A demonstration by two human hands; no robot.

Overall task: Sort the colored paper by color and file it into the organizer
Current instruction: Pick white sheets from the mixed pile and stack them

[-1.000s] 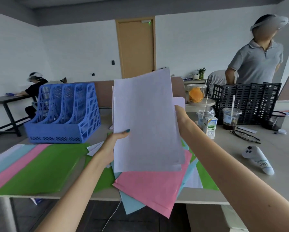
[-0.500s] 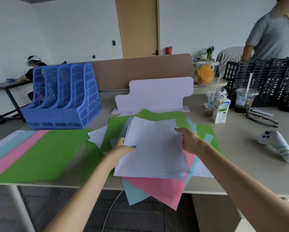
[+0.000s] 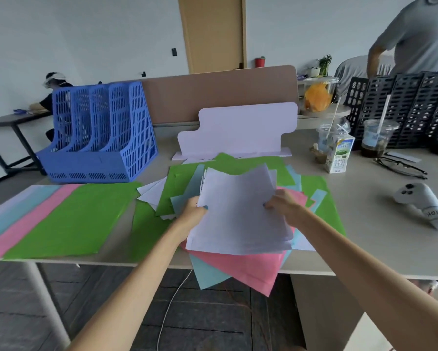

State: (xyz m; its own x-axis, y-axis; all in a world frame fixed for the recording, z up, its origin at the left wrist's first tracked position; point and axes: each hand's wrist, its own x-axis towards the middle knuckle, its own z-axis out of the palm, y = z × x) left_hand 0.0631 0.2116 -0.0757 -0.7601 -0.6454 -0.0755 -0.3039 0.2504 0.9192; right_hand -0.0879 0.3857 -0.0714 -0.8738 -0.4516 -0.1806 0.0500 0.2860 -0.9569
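Both hands hold one sheaf. Left hand (image 3: pixel 191 214) and right hand (image 3: pixel 286 206) grip the white stack (image 3: pixel 238 219) by its opposite side edges, thumbs curled over the top sheet; the fingers beneath are hidden. The stack sits low over the table (image 3: pixel 365 239), on or just above a mixed heap (image 3: pixel 240 267) of pink, pale blue and green sheets, part of which overhangs the near edge. Whether stack and heap touch cannot be told.

Sorting, judged partly done. At far left four overlapping piles lie flat in a row: green pile (image 3: pixel 68 219) uppermost, then pink pile (image 3: pixel 30 221), blue pile (image 3: pixel 15 211) and pale pile (image 3: pixel 15 197), the last three showing only as strips. White paper is largely gathered between the hands, though a few loose white sheets (image 3: pixel 152 193) lie just beside the heap on its left.

Sorting, left to do. The heap under the stack holds at least three colours interleaved.

Filing, apparently not begun. The organizer (image 3: pixel 98 138), blue and latticed, stands behind the green pile near the table's far left. No paper shows above its dividers or through its slots, so its compartments look empty.

Not part of the task: a white board (image 3: pixel 238 127) upright behind the heap, and a carton (image 3: pixel 339 155), glasses (image 3: pixel 400 169) and controller (image 3: pixel 423 206) to the right.
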